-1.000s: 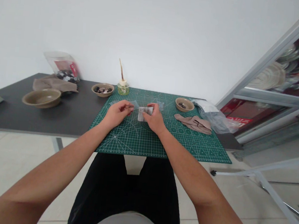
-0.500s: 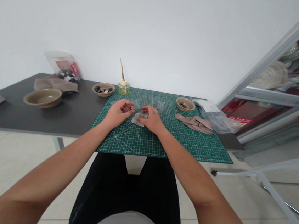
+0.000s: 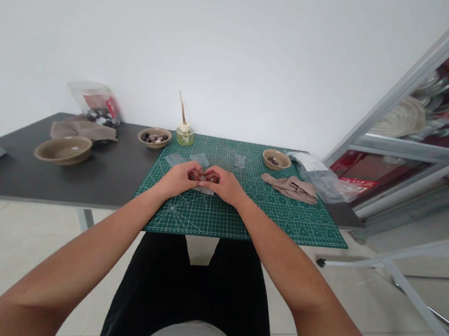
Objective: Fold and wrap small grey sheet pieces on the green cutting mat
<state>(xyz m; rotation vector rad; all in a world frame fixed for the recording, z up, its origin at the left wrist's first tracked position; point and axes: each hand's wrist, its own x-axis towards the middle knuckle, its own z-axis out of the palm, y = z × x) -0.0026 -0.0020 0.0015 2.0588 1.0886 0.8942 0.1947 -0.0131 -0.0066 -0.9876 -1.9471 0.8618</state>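
Observation:
My left hand (image 3: 179, 178) and my right hand (image 3: 225, 184) meet fingertip to fingertip over the green cutting mat (image 3: 275, 216). Both are curled shut around a small grey fabric piece (image 3: 207, 190) that peeks out under the fingers, with small dark bits between the fingertips that I cannot make out. Two pale blue squares (image 3: 187, 159) lie on the mat just beyond my left hand. A small clear piece (image 3: 240, 160) stands beyond my right hand.
A glue jar with a stick (image 3: 184, 132) and a bowl of dark buttons (image 3: 154, 137) stand at the mat's far edge. Another small bowl (image 3: 276, 159), beige cloth (image 3: 290, 187) and a plastic bag (image 3: 320, 175) lie right. A large bowl (image 3: 63, 149) sits left.
My hands have come together and nearer to me. The grey piece, held flat between them a second ago, is now bunched under my fingertips. The blue squares now lie uncovered.

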